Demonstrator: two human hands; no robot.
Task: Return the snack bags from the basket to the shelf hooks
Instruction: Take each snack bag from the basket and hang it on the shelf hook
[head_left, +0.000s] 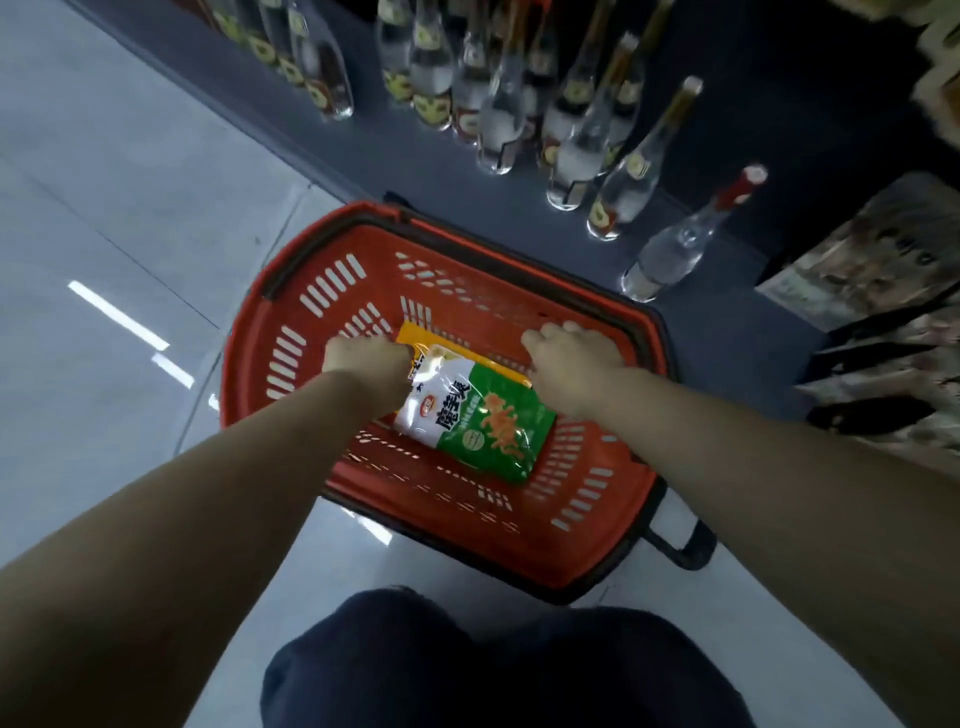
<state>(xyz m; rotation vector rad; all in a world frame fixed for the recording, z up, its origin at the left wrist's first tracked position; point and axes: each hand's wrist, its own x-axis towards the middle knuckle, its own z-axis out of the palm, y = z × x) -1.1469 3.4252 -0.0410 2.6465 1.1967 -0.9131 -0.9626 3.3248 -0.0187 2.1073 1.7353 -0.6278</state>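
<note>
Inside the slotted red plastic basket, the left hand curls round the glossy green-and-white snack bag; the right hand rests knuckles-up at the bag's far corner, its grip hidden.

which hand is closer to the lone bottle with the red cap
Right. The right hand is at the basket's side nearest the red-capped bottle; the left hand is farther across the basket.

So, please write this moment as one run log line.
stage: picking up | left hand: grips green snack bag | right hand: on orange bag, grip unclear | both in red basket
</note>
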